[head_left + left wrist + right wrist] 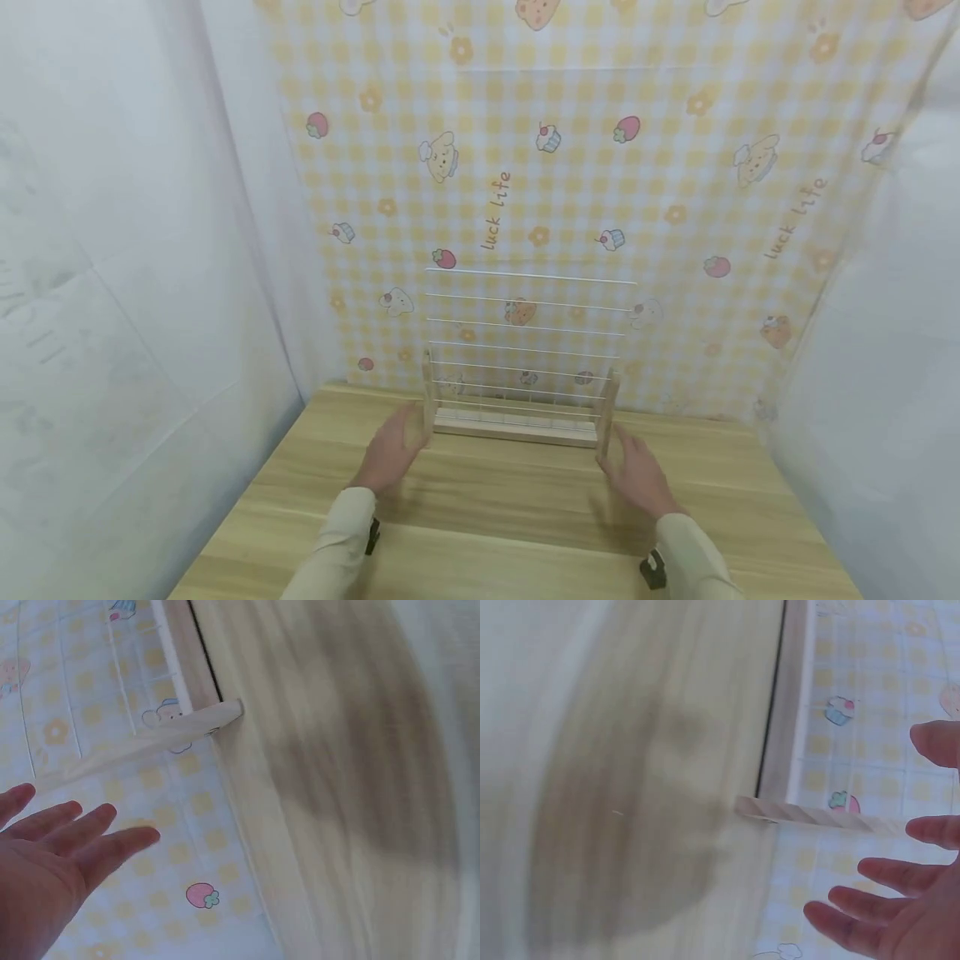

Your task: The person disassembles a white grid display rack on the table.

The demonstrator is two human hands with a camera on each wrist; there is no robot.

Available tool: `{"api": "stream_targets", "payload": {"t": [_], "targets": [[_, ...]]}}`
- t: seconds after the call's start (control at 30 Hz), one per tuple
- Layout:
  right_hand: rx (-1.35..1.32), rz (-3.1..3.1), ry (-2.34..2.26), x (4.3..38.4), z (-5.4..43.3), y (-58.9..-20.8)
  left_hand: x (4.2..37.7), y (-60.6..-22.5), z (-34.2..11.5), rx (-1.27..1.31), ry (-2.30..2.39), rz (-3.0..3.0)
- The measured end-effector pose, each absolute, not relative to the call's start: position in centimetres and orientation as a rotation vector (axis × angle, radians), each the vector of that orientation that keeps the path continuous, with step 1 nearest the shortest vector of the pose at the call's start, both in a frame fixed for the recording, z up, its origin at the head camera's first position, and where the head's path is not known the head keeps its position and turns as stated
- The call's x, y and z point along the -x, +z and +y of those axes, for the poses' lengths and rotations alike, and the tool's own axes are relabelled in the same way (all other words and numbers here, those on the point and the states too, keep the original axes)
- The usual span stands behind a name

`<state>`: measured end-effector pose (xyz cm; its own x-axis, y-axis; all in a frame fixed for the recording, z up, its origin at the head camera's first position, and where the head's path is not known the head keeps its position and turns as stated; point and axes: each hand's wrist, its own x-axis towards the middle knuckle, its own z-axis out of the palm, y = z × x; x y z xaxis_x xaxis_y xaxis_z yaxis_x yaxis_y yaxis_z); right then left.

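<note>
A wooden rack (pixel 517 432) with thin white rods running across it stands at the back of the table. Its left side post (pixel 430 392) and right side post (pixel 608 412) rise from a pale wooden base. Beside the left post is my left hand (pixel 390 450), its fingers extended and spread in the left wrist view. My right hand (pixel 636 473) is beside the right post, with fingers spread and fairly straight in the right wrist view. Neither hand grips the rack; whether a thumb touches a post I cannot tell.
The wooden table (pixel 480 508) has its back edge against a yellow checked cloth (pixel 570 183) with cartoon prints. White sheeting hangs at the left (pixel 135 250) and at the right (pixel 892 350). A dark strapped device (pixel 654 569) shows on the right wrist.
</note>
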<state>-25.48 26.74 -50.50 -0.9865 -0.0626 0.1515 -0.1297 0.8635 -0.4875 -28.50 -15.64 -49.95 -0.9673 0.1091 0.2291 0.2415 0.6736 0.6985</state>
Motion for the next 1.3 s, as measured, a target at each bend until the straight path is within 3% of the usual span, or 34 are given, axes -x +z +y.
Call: {"api": "stream_targets", "payload": {"t": [0.3,0.67,1.3], "targets": [[-0.215,-2.801,0.839,28.4,27.8,-47.3,32.7,-46.3,-16.5,0.247,-1.541,-2.571],[-0.053,-2.862,1.058,32.2,27.9,-41.3,36.6,-42.7,-15.9,0.174,-1.527,-2.597],[-0.032,-2.794,1.161,34.4,27.3,-41.7,38.1,-43.2,-14.5,0.133,-1.564,-2.552]]}}
